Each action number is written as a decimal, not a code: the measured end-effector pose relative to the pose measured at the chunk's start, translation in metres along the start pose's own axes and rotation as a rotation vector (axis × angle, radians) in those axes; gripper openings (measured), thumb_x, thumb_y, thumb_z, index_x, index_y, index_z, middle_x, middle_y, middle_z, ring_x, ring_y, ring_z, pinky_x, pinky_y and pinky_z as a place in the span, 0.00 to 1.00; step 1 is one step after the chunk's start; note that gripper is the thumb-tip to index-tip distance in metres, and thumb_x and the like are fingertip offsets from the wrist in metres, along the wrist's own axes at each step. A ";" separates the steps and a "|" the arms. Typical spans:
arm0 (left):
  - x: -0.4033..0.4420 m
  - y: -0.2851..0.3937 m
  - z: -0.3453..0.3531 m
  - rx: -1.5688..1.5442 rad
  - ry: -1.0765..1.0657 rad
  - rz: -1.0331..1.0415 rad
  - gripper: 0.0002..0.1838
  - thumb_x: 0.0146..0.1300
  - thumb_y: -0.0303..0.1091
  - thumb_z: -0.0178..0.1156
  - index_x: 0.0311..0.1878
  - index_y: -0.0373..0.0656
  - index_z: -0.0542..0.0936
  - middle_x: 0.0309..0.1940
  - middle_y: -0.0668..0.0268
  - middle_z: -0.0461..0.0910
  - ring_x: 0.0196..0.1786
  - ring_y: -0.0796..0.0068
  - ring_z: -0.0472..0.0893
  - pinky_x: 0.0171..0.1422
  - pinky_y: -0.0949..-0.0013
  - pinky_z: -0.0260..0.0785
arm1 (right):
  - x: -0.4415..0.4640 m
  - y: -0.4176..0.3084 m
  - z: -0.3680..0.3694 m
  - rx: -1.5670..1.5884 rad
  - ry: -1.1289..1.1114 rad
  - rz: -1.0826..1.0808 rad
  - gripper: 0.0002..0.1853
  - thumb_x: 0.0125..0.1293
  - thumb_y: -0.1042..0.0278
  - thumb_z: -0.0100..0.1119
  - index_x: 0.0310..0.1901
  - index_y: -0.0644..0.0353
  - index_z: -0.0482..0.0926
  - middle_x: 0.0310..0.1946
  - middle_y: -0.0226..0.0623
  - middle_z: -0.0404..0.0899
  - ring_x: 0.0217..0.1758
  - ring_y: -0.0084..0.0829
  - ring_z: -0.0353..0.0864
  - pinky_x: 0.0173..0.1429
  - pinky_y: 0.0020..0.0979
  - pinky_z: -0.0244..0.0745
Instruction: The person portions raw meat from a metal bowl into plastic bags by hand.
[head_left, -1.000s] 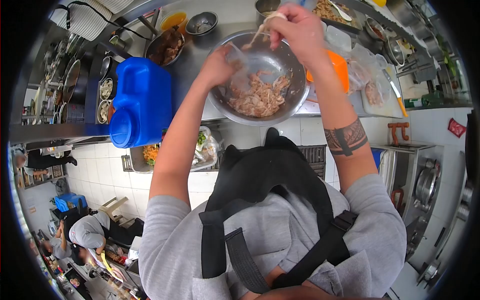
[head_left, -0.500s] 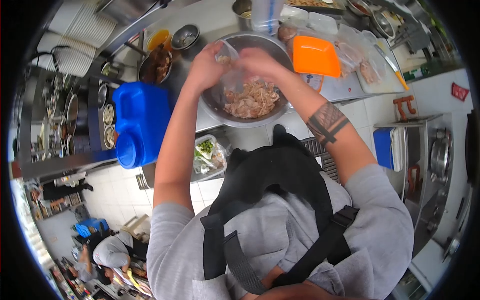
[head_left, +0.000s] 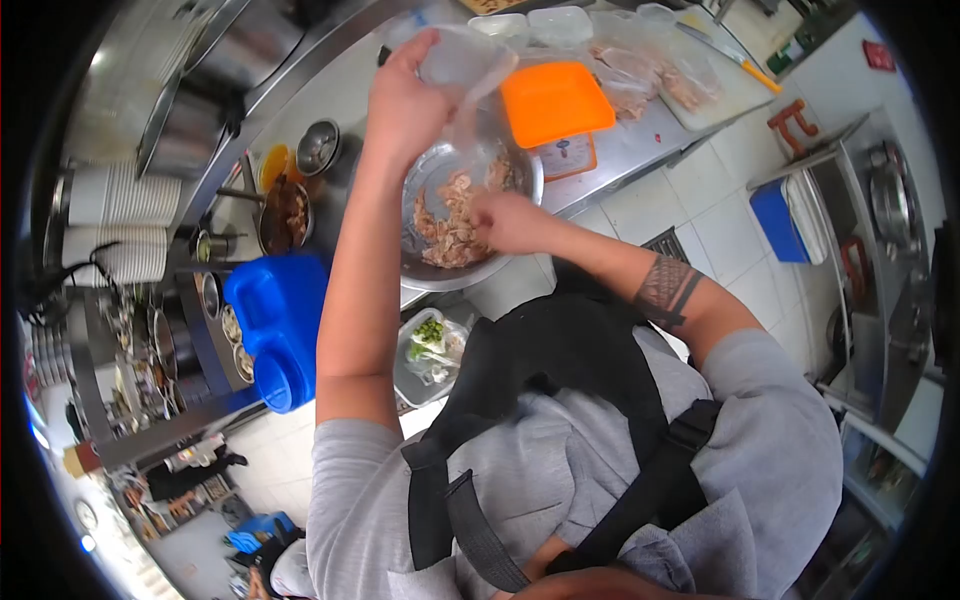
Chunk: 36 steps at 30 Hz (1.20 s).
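My left hand is raised over the far left side of a steel bowl, closed on a filmy clear plastic bag. Right behind that hand, more clear plastic with a blue mark overlaps it, so the bag's outline is hard to make out. Pale raw meat pieces lie heaped in the bowl. My right hand is down at the meat on the bowl's right side, its fingers curled together around some of it. The fingertips are partly hidden.
An orange tray stands right of the bowl, beside bagged meat and a yellow-handled knife on a cutting board. A blue jug is at left. Below the bowl sits a container with greens.
My right hand has come down from beside the bag to the meat in the bowl. My left hand has risen with the plastic bag. The view has shifted and turned.
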<state>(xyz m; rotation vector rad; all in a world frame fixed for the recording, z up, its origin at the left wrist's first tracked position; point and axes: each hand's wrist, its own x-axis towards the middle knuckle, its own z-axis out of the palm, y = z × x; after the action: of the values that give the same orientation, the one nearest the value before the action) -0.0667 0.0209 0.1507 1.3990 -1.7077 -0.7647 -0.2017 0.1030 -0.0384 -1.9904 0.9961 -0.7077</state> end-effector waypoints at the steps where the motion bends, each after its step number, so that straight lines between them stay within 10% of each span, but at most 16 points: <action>1: 0.007 0.008 0.008 0.008 -0.026 0.009 0.36 0.51 0.22 0.65 0.69 0.37 0.76 0.28 0.63 0.83 0.26 0.77 0.80 0.35 0.72 0.74 | -0.002 -0.001 0.006 0.010 0.024 0.011 0.05 0.59 0.70 0.61 0.32 0.61 0.77 0.31 0.45 0.81 0.39 0.46 0.83 0.44 0.45 0.76; 12: 0.045 -0.024 0.105 -0.280 -0.179 -0.154 0.38 0.57 0.16 0.63 0.74 0.29 0.66 0.67 0.55 0.77 0.30 0.73 0.83 0.34 0.69 0.78 | 0.000 0.000 0.008 -0.053 -0.211 -0.016 0.04 0.61 0.69 0.56 0.32 0.59 0.77 0.31 0.46 0.80 0.38 0.51 0.81 0.43 0.49 0.74; 16: 0.041 -0.027 0.111 -0.331 -0.145 -0.149 0.40 0.52 0.18 0.63 0.73 0.28 0.68 0.42 0.53 0.86 0.27 0.73 0.84 0.34 0.72 0.77 | -0.001 0.003 0.009 -0.080 -0.229 -0.037 0.05 0.61 0.68 0.56 0.32 0.59 0.77 0.32 0.46 0.80 0.38 0.51 0.81 0.42 0.50 0.74; 18: 0.042 -0.026 0.110 -0.271 -0.187 -0.176 0.39 0.59 0.19 0.64 0.76 0.31 0.65 0.68 0.54 0.75 0.32 0.71 0.84 0.36 0.69 0.79 | -0.002 0.002 0.011 -0.155 -0.289 -0.004 0.07 0.62 0.67 0.55 0.34 0.60 0.79 0.33 0.46 0.82 0.39 0.52 0.83 0.43 0.51 0.76; 24: 0.032 -0.017 0.113 -0.293 -0.151 -0.191 0.34 0.60 0.25 0.67 0.72 0.44 0.75 0.65 0.54 0.77 0.33 0.72 0.85 0.37 0.70 0.80 | -0.003 0.005 0.018 -0.267 -0.329 -0.047 0.10 0.63 0.67 0.52 0.38 0.60 0.82 0.35 0.47 0.84 0.41 0.53 0.84 0.44 0.52 0.78; 31: 0.024 -0.034 0.104 0.104 -0.027 0.043 0.30 0.59 0.50 0.67 0.61 0.41 0.85 0.64 0.45 0.77 0.59 0.51 0.83 0.60 0.58 0.77 | -0.002 0.003 0.012 -0.234 -0.352 -0.033 0.09 0.63 0.67 0.53 0.36 0.59 0.82 0.35 0.46 0.83 0.42 0.52 0.84 0.45 0.51 0.78; 36: -0.012 -0.012 0.106 0.413 -0.013 0.049 0.38 0.56 0.55 0.73 0.63 0.37 0.81 0.69 0.46 0.71 0.58 0.56 0.82 0.66 0.60 0.73 | -0.001 0.007 0.012 -0.245 -0.363 -0.050 0.09 0.62 0.67 0.54 0.38 0.59 0.83 0.36 0.44 0.84 0.43 0.51 0.84 0.45 0.50 0.78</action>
<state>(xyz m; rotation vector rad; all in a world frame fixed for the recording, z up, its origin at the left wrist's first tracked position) -0.1506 0.0271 0.0845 1.6167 -1.9793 -0.4063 -0.1959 0.1058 -0.0508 -2.2590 0.8460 -0.2407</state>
